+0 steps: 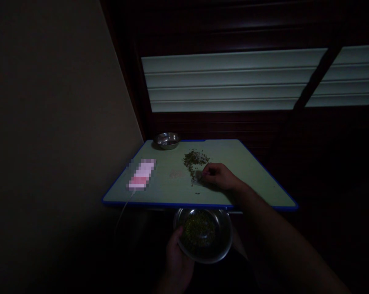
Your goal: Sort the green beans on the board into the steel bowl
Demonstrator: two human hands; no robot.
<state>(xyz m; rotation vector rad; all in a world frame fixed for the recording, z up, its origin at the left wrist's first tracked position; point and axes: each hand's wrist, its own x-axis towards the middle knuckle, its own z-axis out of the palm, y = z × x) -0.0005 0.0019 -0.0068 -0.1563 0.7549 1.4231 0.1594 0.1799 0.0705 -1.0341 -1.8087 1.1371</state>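
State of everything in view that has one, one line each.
Near bowl: held below the table's near edge, part-filled with greenish grains
Far bowl: upright on the tabletop, contents unclear
Loose grains: scattered in a patch
Phone-like device: bright, pixelated, cable at its near end
Left hand: gripping the near bowl, thumb at its rim
Right hand: fingers curled beside the loose grains, grasp unclear

The left grip (178, 260) supports the large metal bowl (224, 234) at its left rim, on the wearer's side of the surface (236, 157). Greenish granules (198, 230) lie inside. The right grip (217, 176), fingertips drawn together, is positioned beside the loose granules (194, 158); its contents are indistinct. The small metal bowl (169, 145) stands at the far left corner. A pixelated device (142, 174) with a cable (124, 209) lies nearer.
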